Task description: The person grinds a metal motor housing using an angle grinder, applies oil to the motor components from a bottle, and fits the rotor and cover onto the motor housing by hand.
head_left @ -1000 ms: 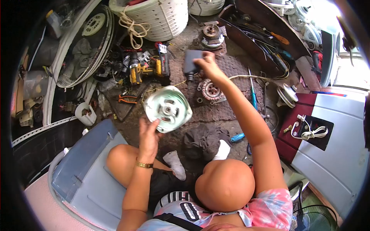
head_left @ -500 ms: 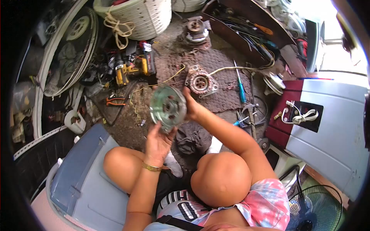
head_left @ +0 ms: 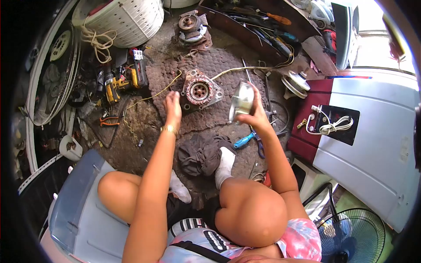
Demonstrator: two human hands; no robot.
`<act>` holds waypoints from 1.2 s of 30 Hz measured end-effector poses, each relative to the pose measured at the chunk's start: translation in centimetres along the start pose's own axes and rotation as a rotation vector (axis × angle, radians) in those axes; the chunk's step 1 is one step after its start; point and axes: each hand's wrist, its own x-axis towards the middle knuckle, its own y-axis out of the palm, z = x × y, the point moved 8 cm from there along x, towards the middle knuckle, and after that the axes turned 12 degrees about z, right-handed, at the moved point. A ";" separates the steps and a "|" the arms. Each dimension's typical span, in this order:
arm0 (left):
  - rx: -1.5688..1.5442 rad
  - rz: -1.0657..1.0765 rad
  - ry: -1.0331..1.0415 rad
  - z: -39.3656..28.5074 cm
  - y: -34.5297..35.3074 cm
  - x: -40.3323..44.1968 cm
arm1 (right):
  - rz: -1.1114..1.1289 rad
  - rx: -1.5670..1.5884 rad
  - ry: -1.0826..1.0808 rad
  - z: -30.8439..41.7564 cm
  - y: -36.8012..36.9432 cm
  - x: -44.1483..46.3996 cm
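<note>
In my right hand (head_left: pixel 258 111) is a round, shiny metal cup-shaped part (head_left: pixel 242 101), tilted on its side, with fingers and thumb gripping its rim. My left hand (head_left: pixel 173 108), with a gold bracelet at the wrist, is empty with its fingers stretched out, just left of a motor stator (head_left: pixel 200 91). That stator has a ring of copper-coloured windings on a metal bracket, and rests on a dirty quilted mat (head_left: pixel 166 72). A pale cable runs from it to the right. The cup-shaped part is apart from it.
A yellow cordless drill (head_left: pixel 115 87) and orange-handled pliers (head_left: pixel 109 121) lie to the left. Beyond the mat stand another motor (head_left: pixel 191 30) and a tool box (head_left: pixel 206 12). A dark cloth (head_left: pixel 199 153) and blue-handled screwdriver (head_left: pixel 244 140) lie near my feet. At right is a pale appliance (head_left: pixel 372 118).
My left hand has let go of the cup-shaped part and moved left beside the stator. My right hand has carried the part rightward and turned it on edge. The view has shifted.
</note>
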 end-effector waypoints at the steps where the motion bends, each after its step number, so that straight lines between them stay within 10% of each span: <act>1: -0.038 0.097 -0.143 0.5 0.3 1.4 | 0.012 -0.361 -0.058 0.8 -0.2 1.0; 6: -0.057 0.404 -0.149 -0.5 3.2 2.6 | 0.113 -1.083 -0.218 3.1 4.3 4.9; 15: -0.573 0.595 -0.165 2.5 5.5 4.4 | 0.215 -1.231 -0.280 1.4 8.4 8.0; 36: -0.162 0.410 -0.166 1.2 3.8 3.0 | 0.089 -1.305 -0.277 0.1 7.3 7.7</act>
